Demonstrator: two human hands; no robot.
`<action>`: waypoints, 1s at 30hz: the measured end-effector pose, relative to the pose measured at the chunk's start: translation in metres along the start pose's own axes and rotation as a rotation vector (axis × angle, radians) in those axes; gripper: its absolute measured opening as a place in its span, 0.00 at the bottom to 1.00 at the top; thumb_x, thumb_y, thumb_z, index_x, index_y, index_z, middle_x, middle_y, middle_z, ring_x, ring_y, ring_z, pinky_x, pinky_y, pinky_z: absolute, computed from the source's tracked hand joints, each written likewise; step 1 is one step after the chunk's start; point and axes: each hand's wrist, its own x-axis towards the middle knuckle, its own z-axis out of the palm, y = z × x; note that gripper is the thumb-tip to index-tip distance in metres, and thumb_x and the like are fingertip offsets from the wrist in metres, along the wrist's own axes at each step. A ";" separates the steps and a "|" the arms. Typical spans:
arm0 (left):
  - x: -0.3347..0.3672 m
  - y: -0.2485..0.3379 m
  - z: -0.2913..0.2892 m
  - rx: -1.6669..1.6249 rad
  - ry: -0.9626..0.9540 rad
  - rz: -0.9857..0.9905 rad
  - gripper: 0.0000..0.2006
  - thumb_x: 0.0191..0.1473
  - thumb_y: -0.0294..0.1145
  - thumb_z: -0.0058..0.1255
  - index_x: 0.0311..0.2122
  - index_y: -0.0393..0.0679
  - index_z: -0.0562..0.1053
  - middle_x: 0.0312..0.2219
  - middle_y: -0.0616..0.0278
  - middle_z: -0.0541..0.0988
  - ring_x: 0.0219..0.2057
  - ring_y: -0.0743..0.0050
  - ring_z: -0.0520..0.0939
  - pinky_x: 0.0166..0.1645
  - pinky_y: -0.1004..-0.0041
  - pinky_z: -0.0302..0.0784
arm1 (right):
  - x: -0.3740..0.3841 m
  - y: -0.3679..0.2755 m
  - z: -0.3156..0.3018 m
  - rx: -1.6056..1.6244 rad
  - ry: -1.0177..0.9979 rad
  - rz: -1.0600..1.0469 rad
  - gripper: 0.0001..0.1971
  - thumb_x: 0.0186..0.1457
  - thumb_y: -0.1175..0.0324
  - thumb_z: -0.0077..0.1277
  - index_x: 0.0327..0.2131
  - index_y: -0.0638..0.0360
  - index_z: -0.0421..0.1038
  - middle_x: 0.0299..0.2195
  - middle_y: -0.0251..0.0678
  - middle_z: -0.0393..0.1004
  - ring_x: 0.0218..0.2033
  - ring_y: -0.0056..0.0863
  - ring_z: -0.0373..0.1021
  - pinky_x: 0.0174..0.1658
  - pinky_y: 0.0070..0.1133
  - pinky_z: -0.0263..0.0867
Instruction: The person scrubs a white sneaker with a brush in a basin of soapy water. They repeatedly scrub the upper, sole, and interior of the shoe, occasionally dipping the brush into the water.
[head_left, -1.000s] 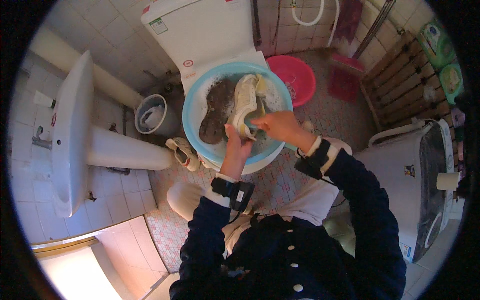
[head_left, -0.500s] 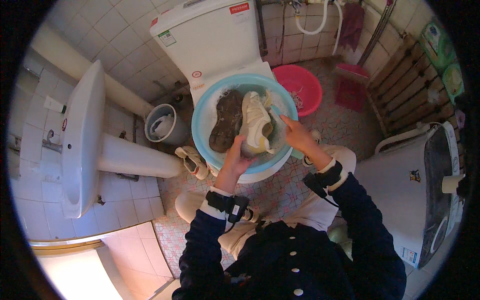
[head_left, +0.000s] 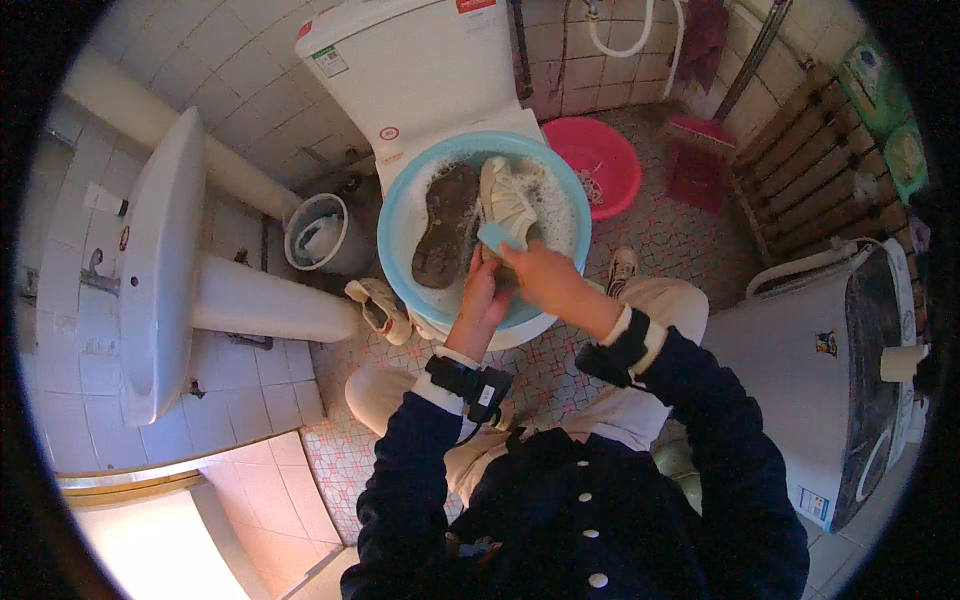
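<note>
A light blue basin of foamy water rests on the toilet. In it lie a cream-white sneaker and, to its left, a dark brown shoe, partly under the suds. My left hand is closed on the near end of the cream-white sneaker. Over that same end, my right hand grips a light blue brush, whose head is at the sneaker; its bristles are hidden. The fingers of both hands partly cover the sneaker's near end.
Behind the basin rises the white toilet tank. A pink basin with small pale things stands right of it, a grey bucket left. One loose shoe lies by the washbasin pedestal. A washing machine stands at right.
My right hand has moved left and toward me with the brush, from the basin's right side onto the sneaker. The view has shifted slightly.
</note>
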 end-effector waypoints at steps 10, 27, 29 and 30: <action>0.005 -0.010 -0.014 -0.006 0.068 0.049 0.25 0.51 0.20 0.34 0.54 0.54 0.52 0.45 0.58 0.65 0.45 0.61 0.68 0.48 0.55 0.65 | 0.010 -0.008 0.005 -0.149 -0.004 -0.061 0.24 0.44 0.69 0.45 0.49 0.48 0.61 0.29 0.45 0.65 0.26 0.45 0.67 0.29 0.33 0.64; 0.017 -0.012 -0.029 -0.097 0.092 0.059 0.17 0.50 0.19 0.30 0.46 0.42 0.60 0.40 0.58 0.68 0.42 0.63 0.69 0.47 0.62 0.66 | -0.011 -0.010 0.016 -0.199 -0.068 -0.103 0.22 0.46 0.72 0.41 0.48 0.46 0.63 0.26 0.44 0.67 0.27 0.43 0.67 0.29 0.33 0.63; 0.018 -0.012 -0.029 -0.038 0.195 -0.030 0.16 0.51 0.20 0.29 0.45 0.42 0.61 0.39 0.58 0.68 0.41 0.63 0.70 0.46 0.63 0.67 | 0.001 -0.007 0.014 -0.241 -0.053 -0.129 0.22 0.47 0.72 0.41 0.48 0.44 0.63 0.25 0.44 0.67 0.26 0.43 0.67 0.28 0.33 0.63; 0.017 -0.011 -0.028 -0.081 0.136 0.013 0.15 0.51 0.20 0.28 0.45 0.43 0.62 0.39 0.59 0.68 0.41 0.63 0.70 0.46 0.64 0.67 | 0.012 -0.005 0.013 -0.245 -0.001 -0.136 0.22 0.46 0.71 0.41 0.48 0.46 0.62 0.26 0.44 0.68 0.27 0.42 0.68 0.28 0.33 0.64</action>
